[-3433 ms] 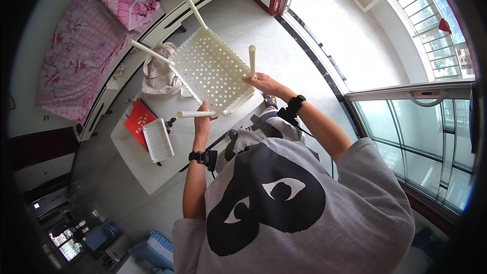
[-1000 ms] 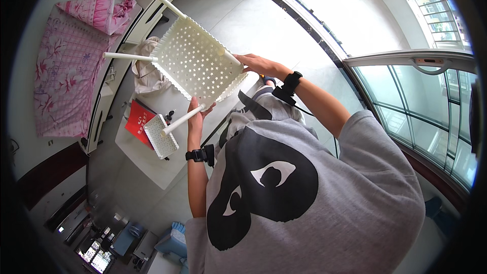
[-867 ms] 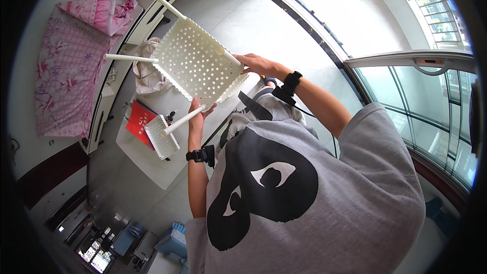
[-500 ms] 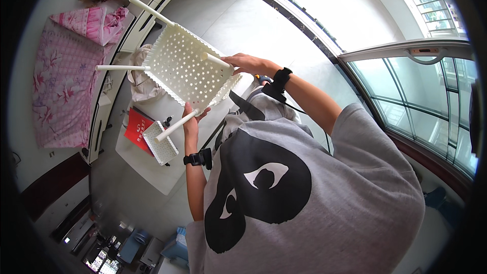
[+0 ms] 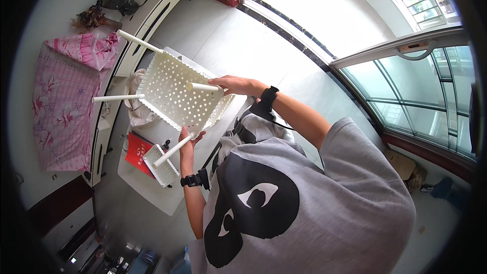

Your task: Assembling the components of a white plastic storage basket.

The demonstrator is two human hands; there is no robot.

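Observation:
A white plastic shelf tier (image 5: 170, 78) with star-shaped holes and scalloped edges is held up before me, with white tubes sticking out from its corners. At its near corner my left hand (image 5: 187, 140) is closed around the rim, beside the base of one tube (image 5: 172, 151). My right hand (image 5: 241, 86) grips the right corner, its fingers lying over the edge next to another tube (image 5: 203, 87). Part of each hand's fingers is hidden by the shelf. Below lies a small white perforated basket (image 5: 161, 166), overlapping a red booklet (image 5: 136, 155).
The basket and booklet lie on a white table (image 5: 154, 195). A beige cloth bag (image 5: 138, 107) is behind the shelf. Along the left wall runs a long cabinet (image 5: 160, 15), near a pink patterned cloth (image 5: 68, 106). A glass door (image 5: 413, 91) stands to the right.
The whole view has shifted, so the room and shelf sit lower in the picture. Both hands keep the same grips on the shelf, which has scarcely turned.

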